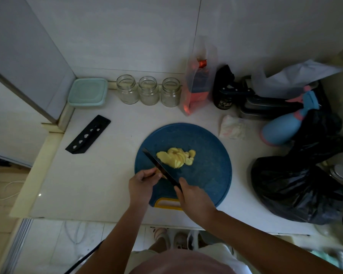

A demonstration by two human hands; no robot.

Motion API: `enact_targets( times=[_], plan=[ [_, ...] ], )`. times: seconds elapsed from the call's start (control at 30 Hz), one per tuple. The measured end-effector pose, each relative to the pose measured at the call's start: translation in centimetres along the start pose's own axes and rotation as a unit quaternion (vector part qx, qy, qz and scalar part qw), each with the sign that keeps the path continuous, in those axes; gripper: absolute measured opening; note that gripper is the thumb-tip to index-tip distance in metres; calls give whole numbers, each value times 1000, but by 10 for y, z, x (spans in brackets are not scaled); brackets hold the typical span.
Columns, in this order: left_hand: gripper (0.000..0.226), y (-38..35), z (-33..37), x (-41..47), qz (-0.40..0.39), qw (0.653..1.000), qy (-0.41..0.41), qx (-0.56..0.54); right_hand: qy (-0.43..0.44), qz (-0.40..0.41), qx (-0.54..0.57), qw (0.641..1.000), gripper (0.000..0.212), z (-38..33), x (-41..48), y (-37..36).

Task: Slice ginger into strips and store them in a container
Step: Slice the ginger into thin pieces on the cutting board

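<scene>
Step in hand: cutting, by my judgement; nothing shows in any container yet.
Ginger: a pale pile of slices (175, 157) lies near the middle of the board (206, 147); a small piece (161, 174) sits apart from it at the near-left, against the blade.
Left hand (142, 182): fingers curled, tips pinching the piece just beside the blade.
Right hand (194, 196): fingers wrapped round the grip of the knife (158, 167), thumb up on its top; the blade runs away to the far left, its tip over the board.
Doing it well: tuck the left fingertips back behind the knuckles, since they sit very close to the edge. Lay the piece flat side down so it cannot roll. Keep the tip down and rock through, cutting thin and even. Sweep finished cuts toward the pile, clear of the blade's path.
Containers: three jars (148, 90) with no lids and a lidded box (88, 91) stand at the back of the counter (111, 165), well apart from the board.
Other: a sheath (88, 134) lies left of the board; a bag (297, 175) slumps at the right.
Hidden: the knife's handle, under the right hand; most of the piece, behind fingers and blade.
Hard to tell: whether the pile holds slices only or some strips; whether the blade touches the board; what the box contains. The light is dim.
</scene>
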State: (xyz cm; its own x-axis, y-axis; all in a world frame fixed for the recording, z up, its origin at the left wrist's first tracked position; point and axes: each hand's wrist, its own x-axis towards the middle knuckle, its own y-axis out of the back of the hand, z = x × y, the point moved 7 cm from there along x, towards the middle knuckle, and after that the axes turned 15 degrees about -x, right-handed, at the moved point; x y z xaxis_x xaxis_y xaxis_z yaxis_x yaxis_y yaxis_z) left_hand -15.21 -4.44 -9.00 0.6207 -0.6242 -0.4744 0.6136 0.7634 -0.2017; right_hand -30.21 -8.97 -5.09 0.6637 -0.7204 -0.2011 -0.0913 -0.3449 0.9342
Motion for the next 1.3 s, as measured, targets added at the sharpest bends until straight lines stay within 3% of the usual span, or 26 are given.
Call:
enact_targets(
  times=[0.17, 0.3, 0.43, 0.53, 0.63, 0.77, 1.3],
  plan=[
    [17, 1, -1, 1, 10, 1000, -6, 8, 1, -1, -35, 999, 35, -1, 1, -1],
    [15, 3, -3, 1, 20, 1000, -6, 11, 4, 33, -118, 992, 20, -6, -1, 1],
    [16, 4, -3, 1, 22, 1000, 0, 5, 21, 42, -189, 981, 43, -13, -4, 1],
    [13, 4, -2, 0, 16, 1000, 6, -8, 22, 60, -169, 983, 39, -14, -3, 7],
    [13, 3, -2, 0, 6, 1000, 8, -8, 27, 15, -112, 993, 16, -10, -1, 4],
    [13, 5, -4, 1, 7, 1000, 17, -11, 11, -21, -68, 997, 35, -4, 0, 0],
    [16, 6, 1, -4, 43, 999, 3, 13, 10, -37, 10, 999, 34, -6, 2, -4]
  ],
)
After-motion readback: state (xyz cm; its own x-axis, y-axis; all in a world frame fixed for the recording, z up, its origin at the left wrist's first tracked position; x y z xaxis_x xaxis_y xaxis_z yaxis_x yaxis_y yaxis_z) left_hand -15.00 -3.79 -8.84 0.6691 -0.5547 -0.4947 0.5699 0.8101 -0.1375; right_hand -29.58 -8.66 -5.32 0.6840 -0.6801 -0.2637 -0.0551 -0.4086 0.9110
